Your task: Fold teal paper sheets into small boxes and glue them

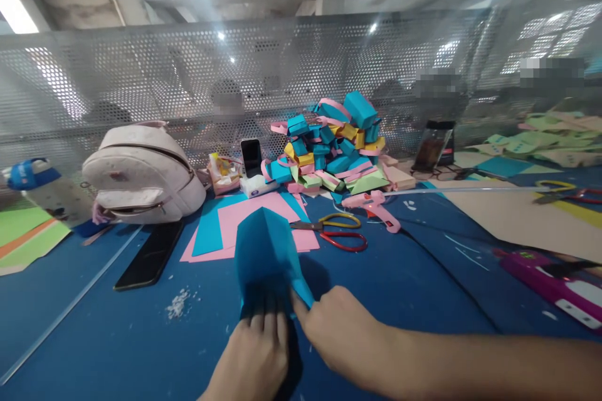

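A folded piece of blue paper, shaped like an open box or bag, stands tilted on the blue table in front of me. My left hand reaches into its near opening with the fingers stretched out flat; their tips are in shadow and its thumb is hidden. On the right side, my right hand grips the paper's edge, with the index finger pointing in along it and the other fingers curled. Just beyond the paper lie scissors with one yellow and one red handle, and flat pink paper sheets.
A pink glue gun lies behind the scissors, its black cord trailing right. Farther back rises a heap of coloured paper pieces. A white backpack, a phone and a bottle are left; a magenta tool is right.
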Tool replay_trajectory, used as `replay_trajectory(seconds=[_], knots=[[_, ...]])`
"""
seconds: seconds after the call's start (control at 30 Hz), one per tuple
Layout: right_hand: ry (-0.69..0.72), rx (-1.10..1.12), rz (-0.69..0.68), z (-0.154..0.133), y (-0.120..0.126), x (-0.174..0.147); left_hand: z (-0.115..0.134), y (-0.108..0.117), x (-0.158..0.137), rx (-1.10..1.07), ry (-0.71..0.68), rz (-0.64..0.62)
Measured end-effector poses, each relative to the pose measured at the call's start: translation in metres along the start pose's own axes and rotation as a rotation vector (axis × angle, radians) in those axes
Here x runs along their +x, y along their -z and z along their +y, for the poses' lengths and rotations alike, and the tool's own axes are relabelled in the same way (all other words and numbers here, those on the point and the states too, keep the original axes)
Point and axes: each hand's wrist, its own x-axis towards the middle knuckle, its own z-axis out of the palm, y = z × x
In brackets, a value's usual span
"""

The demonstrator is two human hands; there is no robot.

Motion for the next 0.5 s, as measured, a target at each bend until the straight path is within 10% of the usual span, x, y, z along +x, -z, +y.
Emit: replay_trajectory(seconds=[0.5], knots=[[-0.072, -0.043, -0.032, 0.003, 0.012, -0.004, -0.012, 0.009, 0.006, -0.004, 0.068, -0.248]])
